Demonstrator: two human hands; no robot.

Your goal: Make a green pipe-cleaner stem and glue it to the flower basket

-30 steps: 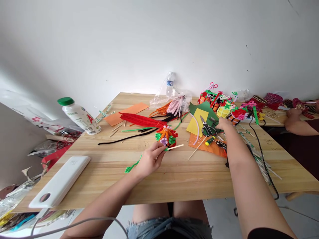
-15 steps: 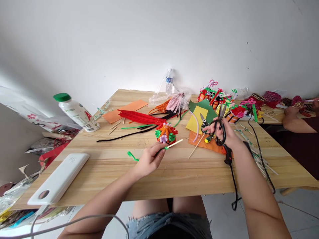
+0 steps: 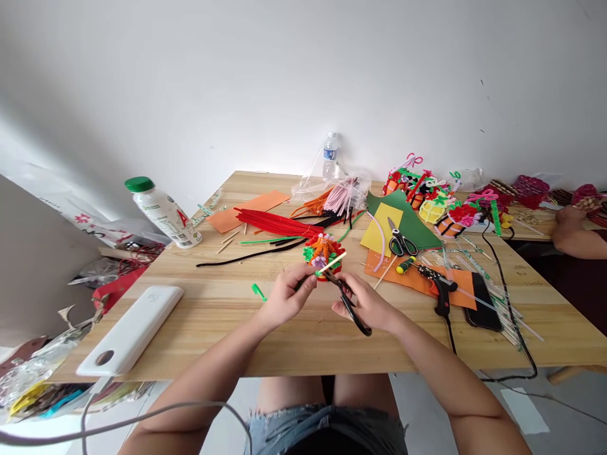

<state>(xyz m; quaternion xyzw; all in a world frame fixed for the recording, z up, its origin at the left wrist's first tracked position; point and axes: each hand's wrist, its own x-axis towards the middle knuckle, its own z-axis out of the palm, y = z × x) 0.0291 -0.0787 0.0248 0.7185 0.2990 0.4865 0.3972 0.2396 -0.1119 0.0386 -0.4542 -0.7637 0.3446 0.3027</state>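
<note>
My left hand [image 3: 287, 297] pinches a thin wooden stick [image 3: 332, 263] wrapped with green pipe cleaner, just in front of a small orange, red and green pipe-cleaner flower piece [image 3: 323, 248] on the wooden table [image 3: 227, 316]. My right hand [image 3: 367, 306] grips black scissors [image 3: 348, 302], whose blades point at the stick beside my left fingertips. The two hands are close together at the table's middle. A loose green pipe-cleaner scrap [image 3: 258, 291] lies left of my left hand.
Red and black pipe cleaners [image 3: 275, 224], orange, yellow and green paper, a second pair of scissors [image 3: 402, 242], a glue gun [image 3: 439, 287] with cord, a phone [image 3: 481, 303], bottles [image 3: 164, 212], a white power bank [image 3: 130, 328] and finished craft pieces [image 3: 436, 196] crowd the table. Another person's hand [image 3: 569, 221] rests far right.
My right hand picked up black scissors from the right side of the table and brought them to the stick held in my left hand. The view shifted slightly.
</note>
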